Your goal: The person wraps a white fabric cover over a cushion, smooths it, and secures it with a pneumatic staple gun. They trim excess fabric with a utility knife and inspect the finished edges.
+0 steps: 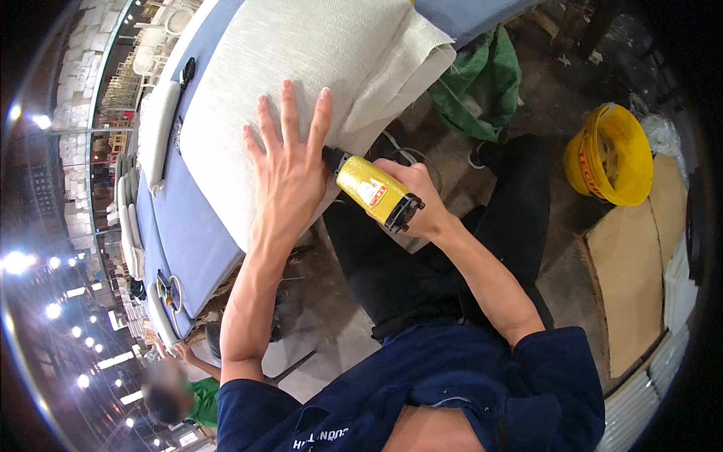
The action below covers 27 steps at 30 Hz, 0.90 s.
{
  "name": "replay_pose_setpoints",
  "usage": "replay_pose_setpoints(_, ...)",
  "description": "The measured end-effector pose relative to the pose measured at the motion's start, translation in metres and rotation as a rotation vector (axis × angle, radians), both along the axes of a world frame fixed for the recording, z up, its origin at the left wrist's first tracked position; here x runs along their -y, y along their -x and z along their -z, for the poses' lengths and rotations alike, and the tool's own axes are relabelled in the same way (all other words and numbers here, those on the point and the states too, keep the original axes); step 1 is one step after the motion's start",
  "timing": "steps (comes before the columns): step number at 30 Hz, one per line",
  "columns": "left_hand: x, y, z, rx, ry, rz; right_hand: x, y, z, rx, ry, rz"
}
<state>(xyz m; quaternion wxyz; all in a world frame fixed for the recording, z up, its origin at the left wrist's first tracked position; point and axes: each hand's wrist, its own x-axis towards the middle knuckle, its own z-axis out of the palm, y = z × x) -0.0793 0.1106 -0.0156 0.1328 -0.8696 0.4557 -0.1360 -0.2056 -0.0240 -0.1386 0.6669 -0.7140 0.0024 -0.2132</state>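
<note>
My left hand (291, 169) lies flat with fingers spread on a cream woven fabric (248, 68) that covers a padded piece on the table. Wrapped round the handle of a yellow and black staple gun (370, 192) is my right hand (418, 196). The gun's black nose touches or nearly touches the fabric's near edge, just right of my left hand; the exact contact is hidden. A loose flap of the fabric hangs past the table's right side. A thin hose curves behind my right hand.
The blue-covered table (184, 218) carries pale cushions (158, 132) on its left. A green cloth sack (482, 90) hangs beyond the fabric. At right stand a yellow bucket (602, 162) and cardboard sheets (625, 279). Another person in a green shirt (203, 403) works at lower left.
</note>
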Motion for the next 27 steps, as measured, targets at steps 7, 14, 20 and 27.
replay_pose_setpoints(7, -0.009, -0.050, -0.051, -0.408, 0.095, 0.131, 0.002, -0.008, 0.007, 0.207, -0.047, 0.122)
replay_pose_setpoints(14, -0.012, -0.074, -0.005, -0.191, 0.257, -0.072, -0.002, -0.015, 0.022, 0.205, -0.047, 0.229)
replay_pose_setpoints(20, -0.027, 0.002, 0.004, 0.069, 0.047, -0.079, -0.014, -0.001, 0.003, 0.183, -0.087, 0.179)
replay_pose_setpoints(27, -0.028, 0.002, 0.003, 0.016, -0.012, -0.076, -0.034, -0.002, 0.012, 0.099, -0.107, 0.028)
